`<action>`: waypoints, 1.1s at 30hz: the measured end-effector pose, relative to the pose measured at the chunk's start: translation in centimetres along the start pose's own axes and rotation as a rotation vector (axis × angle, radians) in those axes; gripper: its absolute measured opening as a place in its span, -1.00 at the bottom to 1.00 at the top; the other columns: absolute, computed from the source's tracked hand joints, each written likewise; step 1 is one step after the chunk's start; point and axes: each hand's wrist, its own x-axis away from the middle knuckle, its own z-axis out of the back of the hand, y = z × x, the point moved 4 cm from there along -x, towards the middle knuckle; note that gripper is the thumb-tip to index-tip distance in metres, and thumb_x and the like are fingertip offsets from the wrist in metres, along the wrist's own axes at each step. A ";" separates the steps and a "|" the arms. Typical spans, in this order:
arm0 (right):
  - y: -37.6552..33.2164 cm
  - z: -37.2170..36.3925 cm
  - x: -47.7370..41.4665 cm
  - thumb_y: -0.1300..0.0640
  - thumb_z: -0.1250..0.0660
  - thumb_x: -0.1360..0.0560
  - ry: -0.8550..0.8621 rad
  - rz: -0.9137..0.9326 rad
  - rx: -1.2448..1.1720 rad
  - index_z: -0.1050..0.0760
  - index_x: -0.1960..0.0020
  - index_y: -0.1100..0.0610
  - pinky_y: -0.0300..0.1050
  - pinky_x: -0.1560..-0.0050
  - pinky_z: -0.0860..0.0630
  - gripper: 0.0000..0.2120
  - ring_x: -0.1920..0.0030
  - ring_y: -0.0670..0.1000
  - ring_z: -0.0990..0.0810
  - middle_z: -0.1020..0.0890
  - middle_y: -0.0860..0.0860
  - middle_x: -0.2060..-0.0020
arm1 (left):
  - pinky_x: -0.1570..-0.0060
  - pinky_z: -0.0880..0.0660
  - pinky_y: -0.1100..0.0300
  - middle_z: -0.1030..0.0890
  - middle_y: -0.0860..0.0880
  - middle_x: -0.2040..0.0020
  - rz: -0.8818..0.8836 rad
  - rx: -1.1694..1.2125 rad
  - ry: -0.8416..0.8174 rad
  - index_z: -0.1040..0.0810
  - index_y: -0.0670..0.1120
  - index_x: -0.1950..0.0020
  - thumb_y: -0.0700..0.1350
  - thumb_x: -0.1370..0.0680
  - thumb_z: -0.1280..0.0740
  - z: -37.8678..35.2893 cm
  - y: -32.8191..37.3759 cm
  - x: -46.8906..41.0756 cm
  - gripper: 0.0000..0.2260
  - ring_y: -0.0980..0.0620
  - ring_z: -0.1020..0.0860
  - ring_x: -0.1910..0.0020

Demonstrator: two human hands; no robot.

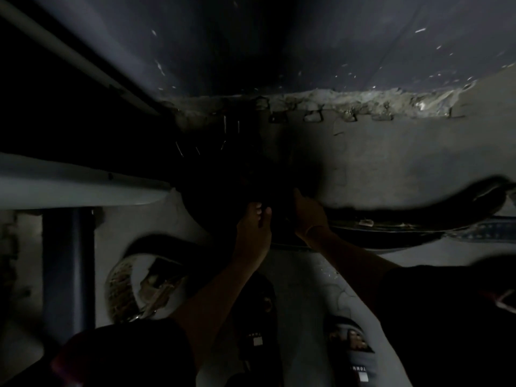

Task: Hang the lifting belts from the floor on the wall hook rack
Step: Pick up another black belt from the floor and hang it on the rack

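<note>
The light around me is very dim. Ahead stands a dark blue wall, its base crumbling where it meets the grey floor. On my left a pale bar crosses above a dark post.

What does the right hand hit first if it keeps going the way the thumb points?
Likely the dark belt pile just ahead of the right hand; it may be touching it already. Beyond lies the wall base. Too dark to judge depth.

Upside-down "TOMM" on slide sandal
</note>
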 end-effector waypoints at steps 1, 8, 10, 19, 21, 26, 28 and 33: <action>0.0 0.0 0.1 0.17 -0.28 -0.59 -0.012 -0.007 0.014 -0.35 -0.36 0.19 0.18 -0.10 -0.58 -0.64 -0.11 0.27 -0.62 -0.63 0.21 -0.13 | -0.07 -0.39 0.30 -0.54 -0.12 -0.30 0.012 0.008 -0.005 -0.43 -0.19 -0.39 -0.07 -0.67 -0.21 -0.1 -0.1 0.1 -0.67 0.01 -0.51 -0.29; 0.0 3.1 4.6 0.10 -0.22 -0.62 0.198 -0.021 -0.047 -0.47 -0.22 0.16 0.13 0.02 -0.60 -0.78 0.04 0.21 -0.68 -0.69 0.15 0.05 | -0.04 -0.41 0.41 -0.54 -0.06 -0.28 -0.006 0.133 -0.043 -0.45 -0.17 -0.39 -0.11 -0.63 -0.30 -0.2 4.0 3.4 -0.66 0.10 -0.49 -0.22; -0.6 5.2 6.2 0.06 -0.25 -0.61 0.244 0.002 -0.089 -0.51 -0.17 0.16 0.15 -0.02 -0.58 -0.78 0.05 0.21 -0.68 -0.70 0.14 0.07 | -0.08 -0.43 0.32 -0.54 -0.07 -0.27 -0.017 0.124 -0.024 -0.46 -0.18 -0.37 -0.09 -0.63 -0.31 -0.2 5.5 4.2 -0.66 0.07 -0.50 -0.21; -1.0 24.0 18.9 0.25 -0.40 -0.47 0.514 0.065 -0.244 -0.63 0.17 0.34 -0.11 0.27 -0.42 -0.85 0.25 0.27 -0.66 -0.67 0.29 0.29 | -0.19 -0.46 0.09 -0.54 -0.05 -0.08 -0.024 0.255 0.044 -0.48 -0.21 -0.22 -0.07 -0.63 -0.30 2.6 19.6 16.3 -0.74 0.01 -0.51 -0.12; -0.9 27.1 21.3 0.25 -0.44 -0.45 0.533 0.030 -0.296 -0.66 0.18 0.26 -0.19 0.31 -0.44 -0.92 0.27 0.18 -0.67 -0.69 0.20 0.30 | -0.30 -0.44 0.06 -0.54 -0.03 -0.17 0.039 0.351 -0.008 -0.46 -0.18 -0.32 0.00 -0.64 -0.28 2.9 22.6 19.1 -0.67 0.01 -0.50 -0.20; -3.3 36.3 31.3 0.33 -0.30 -0.49 0.592 0.053 -0.586 -0.64 0.18 0.30 -0.06 0.22 -0.56 -0.84 0.25 0.06 -0.61 -0.64 0.07 0.31 | -0.19 -0.55 -0.19 -0.68 -0.20 -0.06 -0.003 0.431 -0.040 -0.63 -0.17 -0.15 0.10 -0.66 -0.20 5.1 31.4 28.2 -0.62 -0.20 -0.64 -0.09; -5.2 40.3 36.5 0.38 -0.26 -0.49 0.605 0.094 -0.652 -0.67 0.11 0.30 -0.11 0.14 -0.54 -0.80 0.20 0.05 -0.60 -0.67 0.09 0.26 | -0.19 -0.55 -0.19 -0.68 -0.21 -0.10 -0.048 0.491 0.031 -0.62 -0.17 -0.19 0.11 -0.66 -0.19 6.9 35.3 32.6 -0.60 -0.18 -0.64 -0.11; -9.4 47.9 46.9 0.35 -0.29 -0.42 0.593 0.182 -0.835 -0.65 0.20 0.31 -0.05 0.04 -0.63 -0.85 0.15 0.07 -0.66 -0.73 0.18 0.20 | -0.25 -0.51 -0.04 -0.64 -0.18 -0.20 -0.138 0.624 0.200 -0.57 -0.23 -0.26 0.15 -0.65 -0.18 13.9 44.3 42.4 -0.52 -0.11 -0.60 -0.16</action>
